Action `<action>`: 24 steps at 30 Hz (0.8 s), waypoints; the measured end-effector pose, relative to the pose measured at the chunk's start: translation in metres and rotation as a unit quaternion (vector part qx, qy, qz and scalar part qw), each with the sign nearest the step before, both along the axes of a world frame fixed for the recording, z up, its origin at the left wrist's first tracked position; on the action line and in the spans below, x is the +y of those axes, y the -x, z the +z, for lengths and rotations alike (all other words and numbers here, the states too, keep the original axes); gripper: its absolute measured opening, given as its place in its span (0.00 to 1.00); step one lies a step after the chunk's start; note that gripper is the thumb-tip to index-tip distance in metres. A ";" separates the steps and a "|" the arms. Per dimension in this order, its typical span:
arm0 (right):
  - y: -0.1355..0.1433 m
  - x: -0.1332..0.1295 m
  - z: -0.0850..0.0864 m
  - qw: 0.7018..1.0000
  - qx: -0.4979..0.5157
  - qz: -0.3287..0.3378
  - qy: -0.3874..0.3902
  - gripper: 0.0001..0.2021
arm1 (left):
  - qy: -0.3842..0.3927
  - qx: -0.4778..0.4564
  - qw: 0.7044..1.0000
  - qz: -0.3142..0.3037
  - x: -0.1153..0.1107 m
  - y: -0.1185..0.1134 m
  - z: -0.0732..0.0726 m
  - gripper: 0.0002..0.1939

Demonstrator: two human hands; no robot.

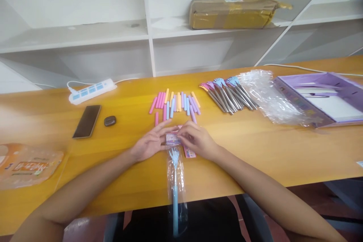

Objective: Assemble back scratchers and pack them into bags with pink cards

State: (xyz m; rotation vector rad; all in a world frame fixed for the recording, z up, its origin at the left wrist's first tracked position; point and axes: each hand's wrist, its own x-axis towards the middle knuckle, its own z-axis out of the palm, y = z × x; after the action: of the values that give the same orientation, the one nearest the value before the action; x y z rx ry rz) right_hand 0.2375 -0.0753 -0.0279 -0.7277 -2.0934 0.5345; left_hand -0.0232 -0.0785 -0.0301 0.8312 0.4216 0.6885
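A blue hand-shaped scratcher (175, 193) lies in a clear plastic sleeve across the table's front edge, its hand end pointing away from me. At the sleeve's top is a small pink and purple printed card (171, 139). My left hand (150, 141) is beside the card's left side, fingers stretched out and apart. My right hand (197, 140) has its thumb and fingers pinched together at the card's right side; what is between the fingertips is too small to tell. Another pink card (189, 152) lies partly under my right hand.
Beyond my hands lie several coloured tubes (176, 103). Several metal scratcher rods (231, 94), clear plastic sleeves (269, 96) and a purple box (326, 98) are at the right. A phone (86, 121), black mouse (110, 121), power strip (93, 91) and orange bag (31, 166) are left.
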 end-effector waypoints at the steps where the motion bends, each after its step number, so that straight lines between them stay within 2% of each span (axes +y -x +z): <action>1: 0.000 -0.001 0.000 1.000 -0.007 0.014 -0.004 0.03 | 0.002 0.018 1.000 0.000 -0.001 0.000 0.000 0.36; 7: 0.001 -0.003 0.000 0.997 -0.041 0.060 -0.012 0.04 | -0.027 0.115 0.993 -0.014 -0.006 -0.003 -0.006 0.25; 12: 0.003 -0.002 0.000 0.996 -0.034 0.083 -0.021 0.04 | -0.075 0.165 0.983 0.011 -0.008 -0.004 -0.012 0.22; 17: 0.004 -0.004 0.002 0.995 -0.039 0.089 -0.025 0.04 | -0.108 0.206 0.972 0.014 -0.008 -0.006 -0.010 0.24; 21: 0.003 -0.006 0.002 0.996 -0.049 0.066 -0.022 0.05 | -0.147 0.251 0.957 0.023 -0.008 -0.006 -0.006 0.24; 24: 0.004 -0.007 -0.002 0.998 -0.049 0.008 0.040 0.05 | -0.164 0.254 0.953 0.021 -0.009 -0.006 -0.005 0.23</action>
State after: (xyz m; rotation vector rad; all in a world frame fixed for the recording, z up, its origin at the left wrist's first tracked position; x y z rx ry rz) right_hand 0.2339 -0.0821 -0.0298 -0.7990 -2.1802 0.6057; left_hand -0.0167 -0.0872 -0.0351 1.3260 0.8026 0.5862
